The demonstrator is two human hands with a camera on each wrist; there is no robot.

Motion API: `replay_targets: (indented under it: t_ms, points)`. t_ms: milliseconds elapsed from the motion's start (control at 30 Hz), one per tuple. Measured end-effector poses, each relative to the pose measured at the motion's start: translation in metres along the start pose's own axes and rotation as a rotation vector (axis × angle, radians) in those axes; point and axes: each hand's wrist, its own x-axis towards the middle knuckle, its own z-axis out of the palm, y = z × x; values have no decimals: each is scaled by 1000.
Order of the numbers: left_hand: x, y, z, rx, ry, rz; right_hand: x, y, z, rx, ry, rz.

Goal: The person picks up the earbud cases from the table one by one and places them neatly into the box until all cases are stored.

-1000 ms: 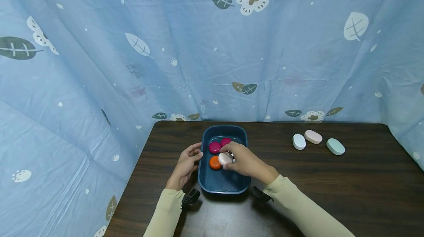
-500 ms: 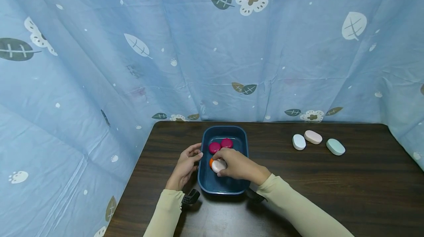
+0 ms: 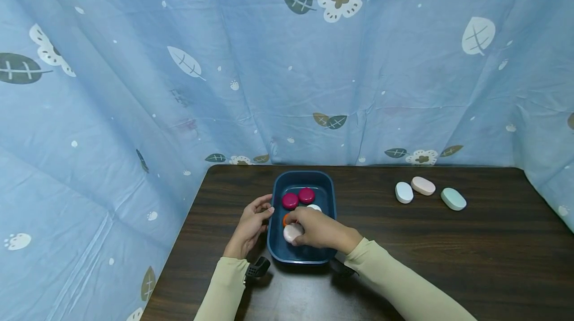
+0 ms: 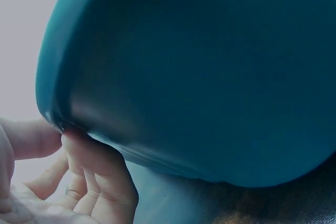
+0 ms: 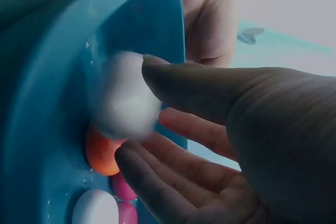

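Note:
My left hand pinches the left rim of a dark blue rectangular tray between thumb and finger, as the left wrist view confirms. Over the lower left part of the tray, my right hand holds a pale pinkish-white smooth rounded piece between thumb and fingers. In the right wrist view this piece is blurred, close beside an orange piece. Two magenta pieces lie further back in the tray. Another white piece is partly hidden behind my right hand.
At the right of the dark wooden table lie a white oval piece, a pale pink one and a pale green one. A blue patterned curtain hangs behind the table and along its left side.
My right hand has moved toward the front left inside the tray with the pale piece, uncovering a magenta piece and part of a white one. The left hand stays on the rim.

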Motion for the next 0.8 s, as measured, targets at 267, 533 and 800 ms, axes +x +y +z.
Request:
replay_targets:
  t_ms: [267, 533, 800]
  points:
    - [-1, 1, 0, 7, -4, -5, -7, 3, -3, 37, 33, 12]
    - [-1, 1, 1, 7, 6, -6, -29, 23, -17, 117, 177, -9]
    - [-3, 2, 2, 7, 15, -8, -57, 51, -35, 122, 384, 49]
